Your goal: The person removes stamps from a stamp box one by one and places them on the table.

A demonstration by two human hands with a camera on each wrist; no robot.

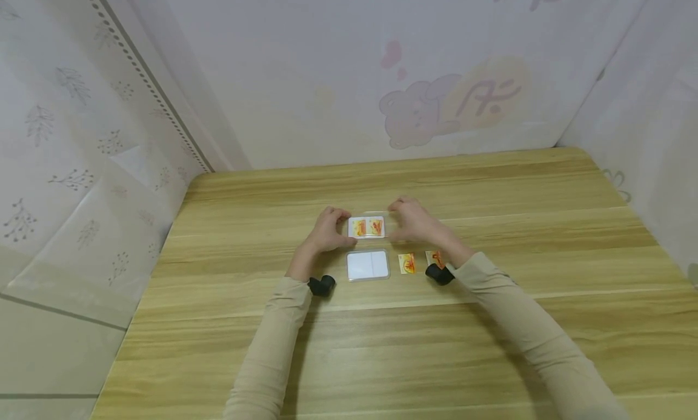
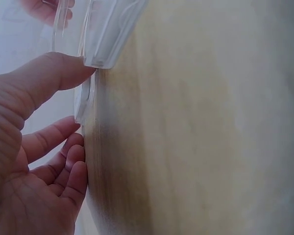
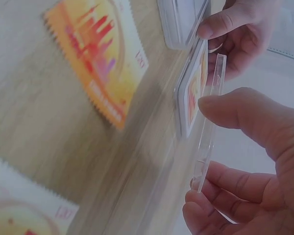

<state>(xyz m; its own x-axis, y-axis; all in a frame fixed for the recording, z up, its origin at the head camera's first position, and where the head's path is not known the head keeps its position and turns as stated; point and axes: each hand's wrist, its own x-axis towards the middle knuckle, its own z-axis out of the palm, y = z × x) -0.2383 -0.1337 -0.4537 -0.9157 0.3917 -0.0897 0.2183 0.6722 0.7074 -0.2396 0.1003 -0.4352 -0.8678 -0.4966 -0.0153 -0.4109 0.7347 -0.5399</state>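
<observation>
A flat white stamp case [image 1: 351,220] with two orange-and-yellow stamps side by side lies on the table. My left hand [image 1: 329,231] grips its left end, thumb at the near corner and a finger at the far one. My right hand [image 1: 417,221] holds a clear plastic lid [image 3: 205,147] by its edges, between thumb and fingers. In the right wrist view, the lid stands tilted close over the case. Just nearer to me lies a second case [image 1: 360,266] with a white inside. Right of it is a loose stamp [image 1: 406,263].
Another loose stamp [image 1: 433,258] lies further right, partly covered by the black wrist camera [image 1: 439,274]. A second black wrist camera [image 1: 322,285] sits at the left wrist. Behind the wooden table [image 1: 262,202] hangs a pale printed curtain [image 1: 305,74].
</observation>
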